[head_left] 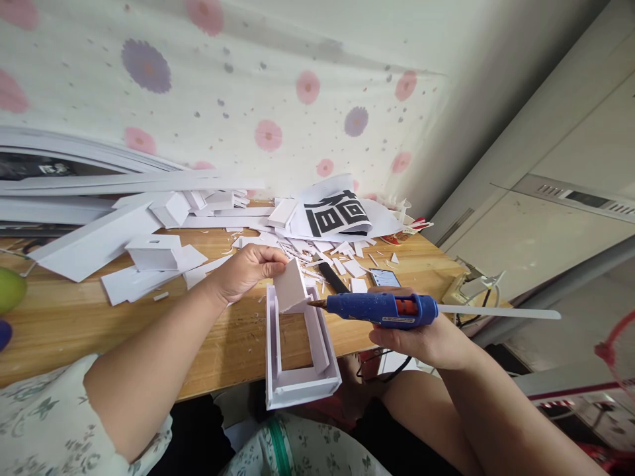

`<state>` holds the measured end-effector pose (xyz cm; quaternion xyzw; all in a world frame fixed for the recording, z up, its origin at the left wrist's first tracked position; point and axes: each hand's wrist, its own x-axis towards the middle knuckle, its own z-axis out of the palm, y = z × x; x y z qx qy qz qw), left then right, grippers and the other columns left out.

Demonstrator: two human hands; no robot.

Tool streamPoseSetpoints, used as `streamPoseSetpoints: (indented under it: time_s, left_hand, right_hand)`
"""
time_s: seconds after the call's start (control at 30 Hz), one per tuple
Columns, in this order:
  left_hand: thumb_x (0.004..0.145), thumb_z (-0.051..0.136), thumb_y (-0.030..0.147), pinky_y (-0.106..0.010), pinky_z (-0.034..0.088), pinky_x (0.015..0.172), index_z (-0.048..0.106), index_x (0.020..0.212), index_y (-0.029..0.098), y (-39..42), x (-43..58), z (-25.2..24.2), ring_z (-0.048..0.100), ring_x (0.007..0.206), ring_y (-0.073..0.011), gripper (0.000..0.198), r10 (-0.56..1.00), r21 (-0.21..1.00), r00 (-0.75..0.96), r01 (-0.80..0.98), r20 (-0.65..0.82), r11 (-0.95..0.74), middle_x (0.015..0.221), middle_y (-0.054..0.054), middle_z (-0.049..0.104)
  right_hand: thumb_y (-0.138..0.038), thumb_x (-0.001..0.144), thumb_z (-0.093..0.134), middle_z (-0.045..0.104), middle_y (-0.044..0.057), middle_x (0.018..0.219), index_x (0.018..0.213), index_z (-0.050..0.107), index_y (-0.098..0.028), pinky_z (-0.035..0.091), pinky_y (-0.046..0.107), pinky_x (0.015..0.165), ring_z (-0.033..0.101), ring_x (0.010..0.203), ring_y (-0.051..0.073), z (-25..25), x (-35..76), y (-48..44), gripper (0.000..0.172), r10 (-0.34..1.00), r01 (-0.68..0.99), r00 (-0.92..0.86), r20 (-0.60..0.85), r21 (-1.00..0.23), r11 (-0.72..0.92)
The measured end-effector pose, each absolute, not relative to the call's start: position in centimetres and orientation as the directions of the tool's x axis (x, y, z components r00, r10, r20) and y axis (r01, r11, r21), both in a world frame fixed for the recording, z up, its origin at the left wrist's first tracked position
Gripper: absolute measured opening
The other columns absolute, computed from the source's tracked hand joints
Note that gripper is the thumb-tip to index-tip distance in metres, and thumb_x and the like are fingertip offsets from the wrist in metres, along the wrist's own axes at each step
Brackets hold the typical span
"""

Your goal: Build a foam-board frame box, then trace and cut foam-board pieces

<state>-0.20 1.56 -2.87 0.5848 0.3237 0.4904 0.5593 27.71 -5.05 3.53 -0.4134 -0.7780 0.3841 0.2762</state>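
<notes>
My left hand (255,271) pinches a small white foam board piece (290,288) by its upper left edge, holding it upright and slightly tilted. Below it stands a long white foam board frame (303,391), open in the middle, its near end jutting past the table's front edge. My right hand (417,340) is wrapped around a blue hot glue gun (384,309), whose nozzle points left at the piece's lower right edge. Whether the tip touches that edge I cannot tell. A white glue stick (501,311) sticks out of the gun's back.
White offcuts (347,264) lie scattered over the wooden table (228,350). Larger foam board parts (99,235) are piled at the left. A printed sheet (337,211), a phone (385,277) and a paper cup (397,235) sit farther back. Cables (489,291) hang at the right.
</notes>
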Motion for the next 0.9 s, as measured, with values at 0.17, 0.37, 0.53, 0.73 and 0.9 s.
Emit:
streamPoseSetpoints:
  time_s: [0.17, 0.37, 0.53, 0.73, 0.9]
  left_hand:
    - [0.052, 0.090, 0.044, -0.023, 0.041, 0.057, 0.072, 0.068, 0.014, 1.5, 0.0, -3.0, 0.052, 0.057, -0.0101, 0.038, 0.954, 0.963, 0.262, -0.259, 0.144, -0.075, 0.062, -0.001, 0.062]
    - [0.055, 0.089, 0.033, -0.019, 0.042, 0.051, 0.064, 0.071, 0.015, 1.1, 0.6, -2.6, 0.054, 0.050, -0.0072, 0.035, 0.974, 0.915, 0.219, -0.401, 0.057, 0.037, 0.062, 0.002, 0.062]
    - [0.054, 0.089, 0.032, -0.018, 0.039, 0.048, 0.064, 0.074, 0.013, 0.6, 1.5, -2.5, 0.051, 0.050, -0.0069, 0.038, 0.980, 0.859, 0.197, -0.506, 0.025, 0.080, 0.058, 0.001, 0.060]
    - [0.053, 0.090, 0.025, -0.015, 0.037, 0.047, 0.061, 0.068, 0.012, 0.5, 1.8, -2.6, 0.048, 0.050, -0.0043, 0.035, 0.985, 0.800, 0.173, -0.594, 0.016, 0.092, 0.060, 0.001, 0.060]
    - [0.054, 0.090, 0.024, -0.016, 0.038, 0.047, 0.060, 0.065, 0.012, 0.6, 1.7, -2.7, 0.048, 0.049, -0.0044, 0.035, 0.983, 0.774, 0.182, -0.624, 0.008, 0.109, 0.059, 0.001, 0.059]
  right_hand:
    - [-0.025, 0.074, 0.065, 0.053, 0.001, 0.064, 0.065, 0.059, -0.019, 0.040, 0.026, 0.049, 0.048, 0.055, 0.013, 3.5, 28.1, -4.7, 0.012, 0.767, 0.418, -0.610, 0.199, -0.742, 0.525]
    - [-0.017, 0.075, 0.062, 0.060, 0.003, 0.073, 0.072, 0.061, -0.021, 0.046, 0.030, 0.058, 0.058, 0.064, 0.017, 2.8, 27.7, -4.3, 0.006, 0.662, 0.369, -0.577, 0.479, -0.570, 0.734]
    - [-0.012, 0.075, 0.058, 0.057, 0.002, 0.073, 0.071, 0.056, -0.021, 0.047, 0.030, 0.060, 0.055, 0.065, 0.015, 1.6, 26.5, -4.1, 0.011, 0.619, 0.398, -0.558, 0.552, -0.477, 0.784]
    - [-0.021, 0.075, 0.058, 0.055, 0.005, 0.075, 0.076, 0.056, -0.020, 0.044, 0.033, 0.060, 0.051, 0.067, 0.017, 0.6, 25.7, -3.7, 0.002, 0.526, 0.482, -0.615, 0.587, -0.248, 0.840]
    - [-0.025, 0.079, 0.056, 0.054, 0.005, 0.072, 0.072, 0.054, -0.019, 0.041, 0.032, 0.057, 0.048, 0.065, 0.017, 0.6, 25.4, -3.6, 0.010, 0.489, 0.494, -0.644, 0.589, -0.168, 0.853]
